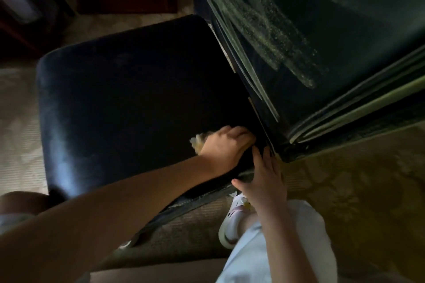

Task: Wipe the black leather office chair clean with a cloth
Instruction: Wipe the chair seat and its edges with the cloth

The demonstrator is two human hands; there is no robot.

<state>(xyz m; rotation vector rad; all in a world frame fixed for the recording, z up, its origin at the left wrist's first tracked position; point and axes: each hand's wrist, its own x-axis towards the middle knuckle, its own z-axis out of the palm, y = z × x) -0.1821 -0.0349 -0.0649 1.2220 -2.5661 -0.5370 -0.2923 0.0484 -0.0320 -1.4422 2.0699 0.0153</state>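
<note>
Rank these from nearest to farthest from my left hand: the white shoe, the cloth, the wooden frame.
1. cloth, held in the left hand on the chair seat.
2. white shoe, on the floor below the seat's near edge.
3. wooden frame, at the top, beyond the seat's far side.

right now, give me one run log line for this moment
left hand: grips cloth at rear of seat | right hand: flat on seat edge near backrest | phase: seat wipe
</note>
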